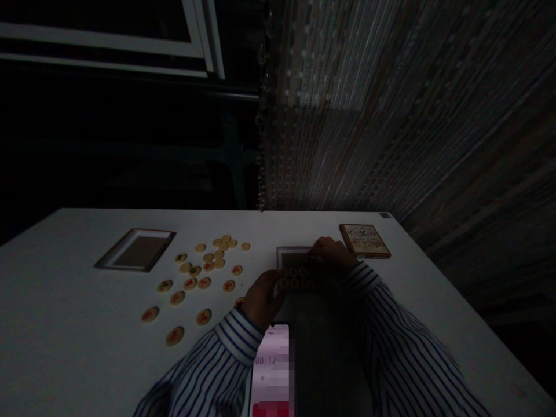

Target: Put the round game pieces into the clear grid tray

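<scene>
Before me on the white table lies a shallow open box (pixel 285 249) with rows of round Chinese chess pieces (pixel 294 282) in its near part. My left hand (pixel 262 296) curls around the box's left side, thumb and fingers closed at its edge beside the pieces. Over the right part of the box is my right hand (pixel 332 255), its fingers bent together and pointing down. What those fingertips hold, if anything, is hidden in the dim light. Several loose chess pieces (pixel 190 284) lie scattered left of my left hand, some with red or dark characters facing up.
A second shallow tray or lid (pixel 162 250) lies at the far left of the table (pixel 87 324). At the back right rests a flat box with a printed picture (pixel 365 239). A phone (pixel 270 370) with a lit screen is at the near edge. Behind hangs a string curtain (pixel 330 139).
</scene>
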`<state>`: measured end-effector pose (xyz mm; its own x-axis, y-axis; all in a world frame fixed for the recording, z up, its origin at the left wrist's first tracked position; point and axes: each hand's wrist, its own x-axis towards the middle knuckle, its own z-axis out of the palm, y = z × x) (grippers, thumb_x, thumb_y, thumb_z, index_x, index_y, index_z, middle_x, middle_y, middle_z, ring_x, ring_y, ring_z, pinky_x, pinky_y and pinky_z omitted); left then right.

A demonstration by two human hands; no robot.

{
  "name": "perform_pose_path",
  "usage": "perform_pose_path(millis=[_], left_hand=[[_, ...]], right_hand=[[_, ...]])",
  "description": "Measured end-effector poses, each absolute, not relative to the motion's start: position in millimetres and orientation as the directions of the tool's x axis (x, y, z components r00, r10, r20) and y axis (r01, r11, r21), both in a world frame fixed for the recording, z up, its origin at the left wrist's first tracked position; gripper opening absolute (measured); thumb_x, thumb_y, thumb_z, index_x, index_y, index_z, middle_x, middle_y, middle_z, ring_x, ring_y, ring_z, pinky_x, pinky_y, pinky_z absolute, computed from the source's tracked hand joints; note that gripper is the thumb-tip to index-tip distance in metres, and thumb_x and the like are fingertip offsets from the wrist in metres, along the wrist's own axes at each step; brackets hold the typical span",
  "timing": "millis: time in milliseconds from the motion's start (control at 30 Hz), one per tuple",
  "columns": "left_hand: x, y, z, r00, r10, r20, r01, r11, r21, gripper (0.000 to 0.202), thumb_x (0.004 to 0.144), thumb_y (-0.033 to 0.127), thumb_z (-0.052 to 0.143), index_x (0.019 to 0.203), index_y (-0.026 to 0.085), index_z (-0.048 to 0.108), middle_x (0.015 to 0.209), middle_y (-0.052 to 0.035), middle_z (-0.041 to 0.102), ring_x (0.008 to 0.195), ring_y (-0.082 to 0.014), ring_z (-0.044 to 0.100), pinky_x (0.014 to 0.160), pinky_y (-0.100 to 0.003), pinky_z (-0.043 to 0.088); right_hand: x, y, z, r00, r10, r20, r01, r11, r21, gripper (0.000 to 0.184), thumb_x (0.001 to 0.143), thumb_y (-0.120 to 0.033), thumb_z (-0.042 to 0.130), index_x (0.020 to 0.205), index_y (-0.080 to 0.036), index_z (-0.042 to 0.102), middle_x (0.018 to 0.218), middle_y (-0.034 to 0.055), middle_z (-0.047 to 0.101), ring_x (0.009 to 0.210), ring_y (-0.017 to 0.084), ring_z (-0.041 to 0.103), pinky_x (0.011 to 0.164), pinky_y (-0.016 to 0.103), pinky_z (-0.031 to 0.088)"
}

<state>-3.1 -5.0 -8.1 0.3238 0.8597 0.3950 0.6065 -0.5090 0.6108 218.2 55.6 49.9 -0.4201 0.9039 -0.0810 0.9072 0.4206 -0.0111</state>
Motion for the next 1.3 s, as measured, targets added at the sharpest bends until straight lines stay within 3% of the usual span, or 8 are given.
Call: perform_pose_path(millis=[267, 1300], left_hand=[[-3.3, -6.0, -4.5, 0.333, 0.857, 0.393, 0.593, -0.514, 0.62, 0.032, 0.072, 0.019, 0.053, 0.104, 0.015, 0.054, 0.102, -0.0111, 0.06, 0.097, -0.0201, 0.056, 0.083, -0.035, 0.048], [-2.8, -5.3, -8.6, 0.313, 0.861, 0.401, 0.602, -0.506, 0.618, 0.033, 0.07, 0.018, 0.055, 0.103, 0.016, 0.054, 0.101, -0.0102, 0.06, 0.095, -0.0202, 0.057, 0.082, -0.036, 0.048]], right_hand=[[211.8, 52.3, 55.1, -0.401, 0.909, -0.115, 0.911, 0.409, 0.055, 0.022, 0.08, -0.034, 0.047, 0.093, -0.024, 0.061, 0.097, 0.0071, 0.052, 0.09, 0.019, 0.044, 0.068, 0.029, 0.032], [211.8, 49.6, 58.6, -0.398, 0.904, -0.156, 0.912, 0.408, 0.038, 0.021, 0.079, -0.031, 0.047, 0.093, -0.024, 0.062, 0.098, 0.0075, 0.051, 0.091, 0.02, 0.043, 0.069, 0.029, 0.031]])
